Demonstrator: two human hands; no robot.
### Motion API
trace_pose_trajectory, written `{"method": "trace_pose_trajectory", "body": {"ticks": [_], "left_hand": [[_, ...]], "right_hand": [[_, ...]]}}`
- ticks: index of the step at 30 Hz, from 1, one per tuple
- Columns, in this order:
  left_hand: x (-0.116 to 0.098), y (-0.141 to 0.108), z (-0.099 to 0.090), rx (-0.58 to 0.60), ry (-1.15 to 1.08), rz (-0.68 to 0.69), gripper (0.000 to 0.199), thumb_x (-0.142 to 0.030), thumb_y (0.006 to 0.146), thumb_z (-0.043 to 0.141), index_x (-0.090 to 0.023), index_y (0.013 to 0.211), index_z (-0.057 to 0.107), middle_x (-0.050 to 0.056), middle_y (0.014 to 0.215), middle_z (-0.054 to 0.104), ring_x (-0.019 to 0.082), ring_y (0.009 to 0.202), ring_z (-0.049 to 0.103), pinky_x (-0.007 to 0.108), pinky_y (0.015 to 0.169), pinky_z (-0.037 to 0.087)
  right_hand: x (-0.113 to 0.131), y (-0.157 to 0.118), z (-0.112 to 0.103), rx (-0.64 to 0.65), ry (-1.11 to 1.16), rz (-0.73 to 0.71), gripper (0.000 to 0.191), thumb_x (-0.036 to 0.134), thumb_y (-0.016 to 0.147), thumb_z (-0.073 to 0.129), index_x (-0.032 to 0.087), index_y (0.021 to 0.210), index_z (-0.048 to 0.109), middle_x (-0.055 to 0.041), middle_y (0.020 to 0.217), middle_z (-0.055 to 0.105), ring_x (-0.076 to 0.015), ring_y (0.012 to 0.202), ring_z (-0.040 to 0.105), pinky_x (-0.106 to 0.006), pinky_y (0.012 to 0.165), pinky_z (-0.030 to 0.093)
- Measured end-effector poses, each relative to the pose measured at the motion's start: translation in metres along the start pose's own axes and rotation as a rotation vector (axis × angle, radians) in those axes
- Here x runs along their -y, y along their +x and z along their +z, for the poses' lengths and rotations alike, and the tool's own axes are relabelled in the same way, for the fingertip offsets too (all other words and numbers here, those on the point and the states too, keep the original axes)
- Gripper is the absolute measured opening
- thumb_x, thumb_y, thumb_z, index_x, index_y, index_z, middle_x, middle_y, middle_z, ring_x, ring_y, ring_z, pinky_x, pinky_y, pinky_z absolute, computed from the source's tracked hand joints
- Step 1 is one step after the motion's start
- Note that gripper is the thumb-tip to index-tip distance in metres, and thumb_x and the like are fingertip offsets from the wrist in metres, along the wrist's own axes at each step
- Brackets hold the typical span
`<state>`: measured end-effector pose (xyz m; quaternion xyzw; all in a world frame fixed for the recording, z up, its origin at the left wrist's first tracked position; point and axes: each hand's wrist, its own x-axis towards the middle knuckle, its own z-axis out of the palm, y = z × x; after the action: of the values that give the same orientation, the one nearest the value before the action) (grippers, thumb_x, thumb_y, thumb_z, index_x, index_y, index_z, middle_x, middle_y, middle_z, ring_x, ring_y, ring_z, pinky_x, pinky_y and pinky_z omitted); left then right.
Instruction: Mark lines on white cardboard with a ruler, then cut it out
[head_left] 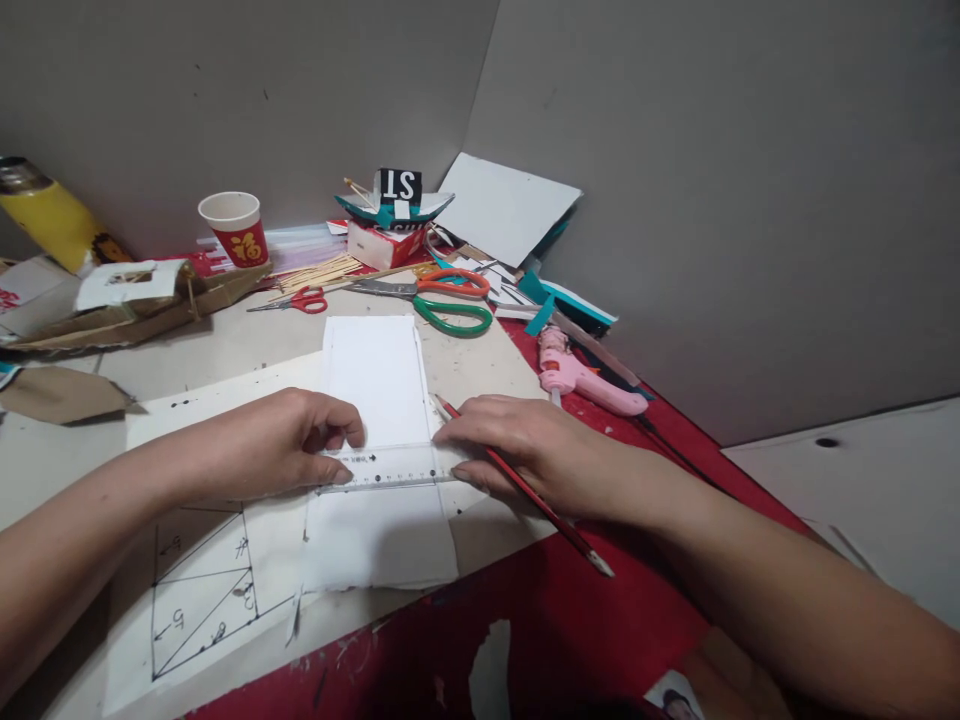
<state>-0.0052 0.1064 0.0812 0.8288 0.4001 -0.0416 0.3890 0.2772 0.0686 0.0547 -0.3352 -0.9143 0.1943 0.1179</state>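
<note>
A clear plastic ruler [397,474] lies crosswise on a white strip of card [375,380], which has a line drawn near its right edge. My left hand [304,440] is closed on the ruler's left end, thumb and curled fingers pressing it against the card. At the opposite end, my right hand [525,450] grips the ruler between thumb and fingers. A red pencil [536,500] is also tucked in that hand, its point towards the card and its blunt end towards me. Beneath the card spreads a larger sheet [202,600] with a black line drawing and handwritten marks.
Orange-and-green-handled scissors [452,317] and small red scissors [307,300] lie beyond the card. A pink glue gun [589,385] rests at right. Behind stand a red paper cup [238,235], a yellow bottle [56,215] and cardboard boat-like models [135,315]. Grey walls close off the back.
</note>
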Motion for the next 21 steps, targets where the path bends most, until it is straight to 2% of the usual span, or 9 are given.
{"method": "trace_pose_trajectory", "body": {"ticks": [13,21], "left_hand": [[-0.0013,0.0,0.0013,-0.005,0.048,0.005,0.02,-0.033,0.082,0.064,-0.022,0.099,0.061,-0.004,0.073,0.054,0.015,0.066,0.048,0.027,0.059,0.038],[0.0029,0.0006,0.0002,0.003,0.024,0.048,0.013,-0.029,0.083,0.061,-0.021,0.093,0.064,-0.004,0.072,0.053,0.014,0.065,0.046,0.026,0.059,0.037]], "right_hand": [[0.0013,-0.001,0.0001,0.036,-0.015,0.03,0.024,0.026,0.094,0.058,0.013,0.112,0.066,-0.0114,0.093,0.064,-0.0232,0.087,0.061,-0.033,0.073,0.048],[0.0011,-0.0008,0.0013,0.047,-0.023,0.026,0.024,0.025,0.094,0.057,0.012,0.113,0.065,-0.0112,0.093,0.062,-0.0231,0.087,0.06,-0.033,0.072,0.047]]}}
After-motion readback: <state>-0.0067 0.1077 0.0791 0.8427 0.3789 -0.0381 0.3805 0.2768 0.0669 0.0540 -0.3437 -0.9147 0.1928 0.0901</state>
